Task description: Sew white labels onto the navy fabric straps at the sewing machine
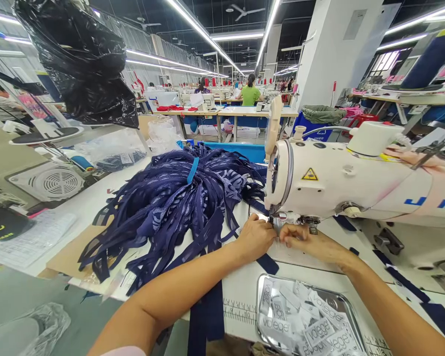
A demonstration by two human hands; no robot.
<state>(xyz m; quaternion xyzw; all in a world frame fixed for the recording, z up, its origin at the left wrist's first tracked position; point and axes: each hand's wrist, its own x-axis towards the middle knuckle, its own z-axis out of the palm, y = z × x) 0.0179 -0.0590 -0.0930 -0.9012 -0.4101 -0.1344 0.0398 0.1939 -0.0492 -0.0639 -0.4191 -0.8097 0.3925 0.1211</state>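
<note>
My left hand (256, 238) is at the needle area of a white sewing machine (319, 173), its fingers closed and pressed down beside the presser foot. Just to the right, my right hand (298, 237) has curled fingers near the same spot; what they pinch is too small to make out. A short navy strip (267, 264) lies on the machine bed below my hands. Left of the machine spreads a large bundle of navy strips (170, 198), bound with a blue band (193, 170). Nearer to me, a metal tray (259, 316) holds several white labels printed "valege" (319, 330).
Black plastic (81, 64) hangs at the upper left, above clear bags (114, 153). Papers (40, 237) lie on the left tabletop. More navy strips (408, 284) lie right of my hands. A person in green (249, 93) sits at a far table.
</note>
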